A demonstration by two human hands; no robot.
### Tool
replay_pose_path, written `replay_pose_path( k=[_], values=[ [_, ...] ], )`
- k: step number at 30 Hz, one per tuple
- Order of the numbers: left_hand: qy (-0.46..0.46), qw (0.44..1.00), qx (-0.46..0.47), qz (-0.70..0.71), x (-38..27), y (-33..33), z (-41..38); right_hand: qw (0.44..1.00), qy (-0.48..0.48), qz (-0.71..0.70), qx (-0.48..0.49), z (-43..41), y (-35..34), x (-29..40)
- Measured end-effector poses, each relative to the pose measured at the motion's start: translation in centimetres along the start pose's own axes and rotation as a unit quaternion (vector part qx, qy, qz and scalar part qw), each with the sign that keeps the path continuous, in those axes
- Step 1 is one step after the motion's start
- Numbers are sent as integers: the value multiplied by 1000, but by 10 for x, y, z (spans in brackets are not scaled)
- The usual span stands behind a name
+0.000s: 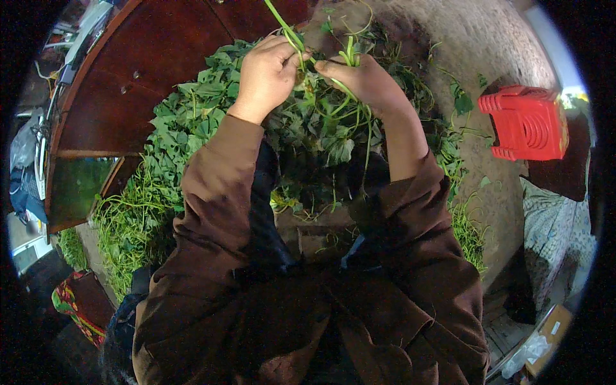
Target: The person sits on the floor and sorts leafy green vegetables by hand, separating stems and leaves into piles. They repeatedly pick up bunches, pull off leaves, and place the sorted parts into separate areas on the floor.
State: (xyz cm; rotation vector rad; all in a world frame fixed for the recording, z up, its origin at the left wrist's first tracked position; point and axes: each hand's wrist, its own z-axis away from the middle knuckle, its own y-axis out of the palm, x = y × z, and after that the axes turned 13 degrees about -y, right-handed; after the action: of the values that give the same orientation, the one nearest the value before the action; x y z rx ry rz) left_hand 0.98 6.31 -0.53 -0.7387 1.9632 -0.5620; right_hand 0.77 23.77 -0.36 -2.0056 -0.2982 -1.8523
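Note:
My left hand (266,74) pinches a long green vine stem (279,17), whose upper part sticks up past the fingers. Close beside it, my right hand (368,84) grips a small bunch of cut green stalks (349,55) between thumb and fingers. A stem also spans the gap between both hands, and a leafy vine (339,144) hangs below the right one. Under and around the hands spreads a heap of green leaves (185,108), perhaps sweet potato. Thin bare stalks (127,231) lie heaped at the left. My right fingertips are partly hidden.
A dark red wooden cabinet (159,53) stands at the upper left. On the floor (500,202) to the right is a red plastic stool (527,122). Patterned cloth (553,236) hangs nearby. More stalks (467,226) lie beside my right arm, and a cardboard box (551,332) sits at lower right.

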Motion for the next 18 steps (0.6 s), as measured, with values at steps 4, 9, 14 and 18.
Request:
replay_pose_path(
  k=[4,9,14,18],
  values=[
    [-144,977,125,99,4,-7,2,984,-39,169,29,7,-19,10],
    [-314,848,49,425,18,-32,-5,926,5,373,-58,7,-53,-10],
    [-324,817,11,477,18,-31,-8,970,-146,135,-137,16,-31,-14],
    [-350,815,-26,460,10,-26,-8,994,-71,-41,-68,12,-11,4]
  ],
)
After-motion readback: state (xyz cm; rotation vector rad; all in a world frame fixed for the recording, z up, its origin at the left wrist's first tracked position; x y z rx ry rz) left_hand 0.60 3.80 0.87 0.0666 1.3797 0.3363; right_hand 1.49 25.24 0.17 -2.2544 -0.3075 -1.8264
